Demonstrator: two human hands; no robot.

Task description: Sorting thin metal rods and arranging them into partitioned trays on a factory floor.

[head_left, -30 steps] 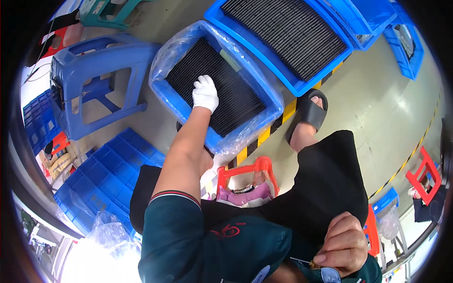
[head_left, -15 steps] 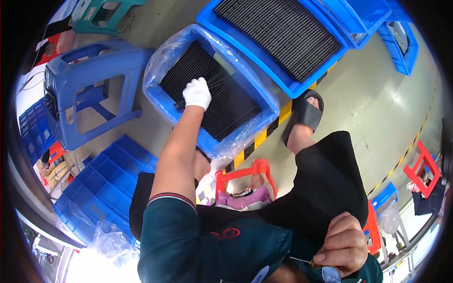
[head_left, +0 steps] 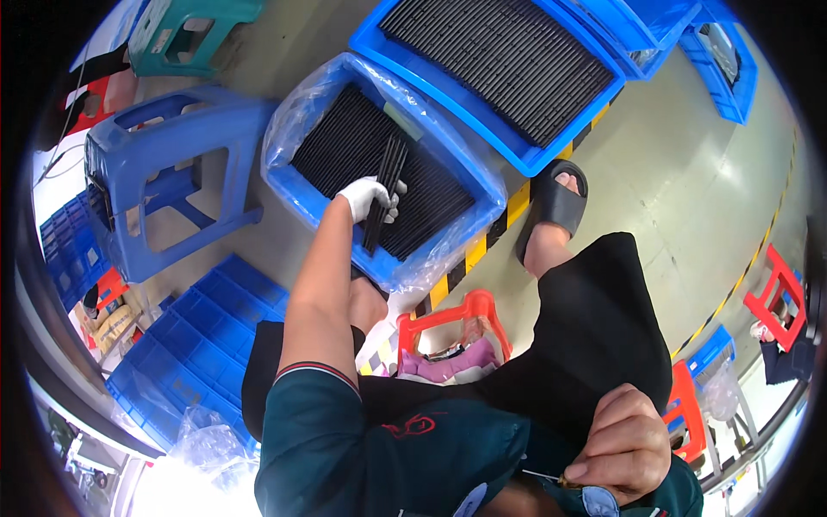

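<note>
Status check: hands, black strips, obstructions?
Left hand holds black strips over blue bin. Right hand closed, contents unclear. No blockage seen; plastic liner around rim.

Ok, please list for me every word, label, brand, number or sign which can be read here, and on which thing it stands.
No text can be read.
Teal stool: small pale label, too small to read.
Dark green shirt: red emblem, any lettering too small to read.
Black strips in the left hand: no writing visible.
</note>
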